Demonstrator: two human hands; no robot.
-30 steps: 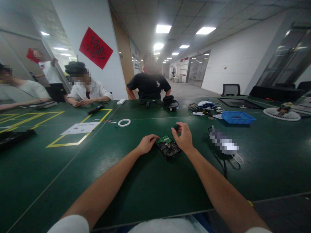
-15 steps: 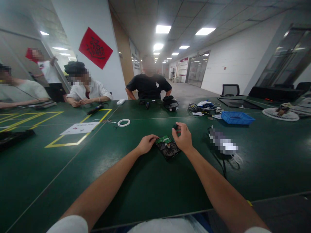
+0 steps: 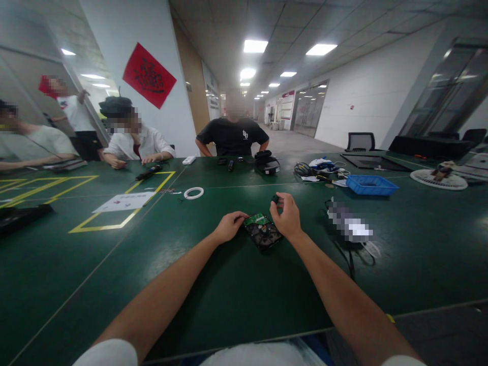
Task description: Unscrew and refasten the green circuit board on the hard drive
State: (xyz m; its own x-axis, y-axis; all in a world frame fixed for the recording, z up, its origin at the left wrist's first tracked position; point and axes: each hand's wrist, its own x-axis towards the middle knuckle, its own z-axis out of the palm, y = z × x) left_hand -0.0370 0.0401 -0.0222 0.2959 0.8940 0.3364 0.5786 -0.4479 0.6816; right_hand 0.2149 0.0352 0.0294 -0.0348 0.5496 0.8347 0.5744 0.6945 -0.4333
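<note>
A hard disk drive (image 3: pixel 265 235) lies on the green table with its green circuit board facing up. My left hand (image 3: pixel 229 226) rests at its upper left corner, the thumb and fingers closed on the edge. Just above the drive's right side is my right hand (image 3: pixel 288 216), its thumb and fingertips pinched round a small dark object (image 3: pixel 274 199). What kind of object that is cannot be made out.
A white ring (image 3: pixel 193 193) lies to the far left, and a blue tray (image 3: pixel 371 185) stands at the right near tangled cables (image 3: pixel 320 170). A blurred-out item (image 3: pixel 348 221) with a strap lies right of my arm. People sit across the table.
The small dark object has tilted slightly in my right fingers. My left hand and the hard disk drive stay put. Across the table, a person in white has moved their hands apart.
</note>
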